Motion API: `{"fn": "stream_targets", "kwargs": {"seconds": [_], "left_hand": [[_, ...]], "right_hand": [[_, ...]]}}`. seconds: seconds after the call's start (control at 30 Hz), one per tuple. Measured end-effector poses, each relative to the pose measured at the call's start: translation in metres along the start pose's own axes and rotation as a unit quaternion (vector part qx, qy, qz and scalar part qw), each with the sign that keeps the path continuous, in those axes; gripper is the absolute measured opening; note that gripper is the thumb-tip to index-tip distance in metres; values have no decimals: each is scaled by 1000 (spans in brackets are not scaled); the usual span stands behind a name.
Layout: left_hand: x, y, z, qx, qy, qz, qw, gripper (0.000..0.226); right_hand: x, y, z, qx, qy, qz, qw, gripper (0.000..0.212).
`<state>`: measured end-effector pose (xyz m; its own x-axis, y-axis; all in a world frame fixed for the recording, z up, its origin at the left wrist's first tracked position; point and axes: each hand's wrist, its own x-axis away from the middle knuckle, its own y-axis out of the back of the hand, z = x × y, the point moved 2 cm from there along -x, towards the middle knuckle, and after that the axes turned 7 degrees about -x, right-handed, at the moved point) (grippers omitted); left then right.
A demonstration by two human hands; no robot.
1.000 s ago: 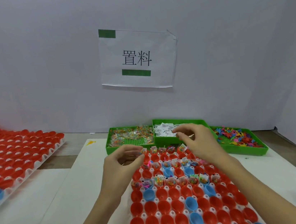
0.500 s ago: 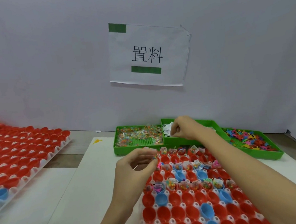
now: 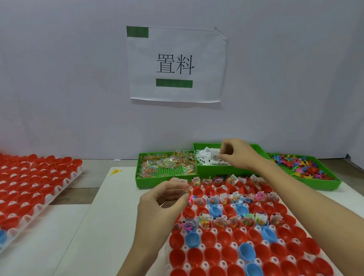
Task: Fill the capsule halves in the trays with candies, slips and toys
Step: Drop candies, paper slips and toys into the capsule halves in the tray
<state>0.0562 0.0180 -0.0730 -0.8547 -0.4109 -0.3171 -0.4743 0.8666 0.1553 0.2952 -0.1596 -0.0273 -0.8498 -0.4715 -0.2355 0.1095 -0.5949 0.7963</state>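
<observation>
Two hands at work over a tray of red and blue capsule halves, supply bins behind.

The capsule tray (image 3: 216, 246) runs off the bottom edge of the frame, and a second tray (image 3: 45, 197) is cut by the left edge. The right hand (image 3: 236, 155) reaches into the middle green bin (image 3: 256, 149), fingers curled on white slips (image 3: 209, 157); how many it pinches is unclear. The left hand (image 3: 162, 206), at frame centre, pinches small colourful pieces, too small to identify, at the tray's upper-left corner. Candies (image 3: 163, 163) and toys (image 3: 300, 165) fill the flanking bins.
</observation>
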Motion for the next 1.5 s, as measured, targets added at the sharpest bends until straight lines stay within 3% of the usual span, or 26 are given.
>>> {"fn": "stream_targets", "kwargs": {"seconds": [0.1, 0.3, 0.53, 0.87, 1.1, 1.23, 1.33, 1.5], "left_hand": [[0, -1, 1, -10, 4, 3, 1000, 18], [2, -4, 1, -29, -3, 3, 1000, 19], [3, -6, 2, -35, 4, 6, 999, 19], [5, -8, 0, -42, 4, 13, 999, 18], [5, -9, -1, -48, 4, 14, 999, 18], [6, -8, -1, -32, 9, 6, 999, 16], [6, -8, -1, -3, 26, 7, 1000, 16], [8, -10, -6, 35, 52, 22, 998, 22]], "right_hand": [[4, 5, -9, -13, -11, -16, 1000, 8], [4, 9, -28, -38, -48, -35, 998, 30], [7, 17, -40, 12, -35, -65, 997, 29], [18, 22, -47, 53, -32, -37, 997, 26], [24, 26, -43, 16, -26, -73, 997, 20], [30, 27, -36, 20, -29, -70, 997, 29], [45, 30, -18, -48, -13, -93, 994, 35], [97, 24, 35, -277, -11, -79, 958, 23]]}}
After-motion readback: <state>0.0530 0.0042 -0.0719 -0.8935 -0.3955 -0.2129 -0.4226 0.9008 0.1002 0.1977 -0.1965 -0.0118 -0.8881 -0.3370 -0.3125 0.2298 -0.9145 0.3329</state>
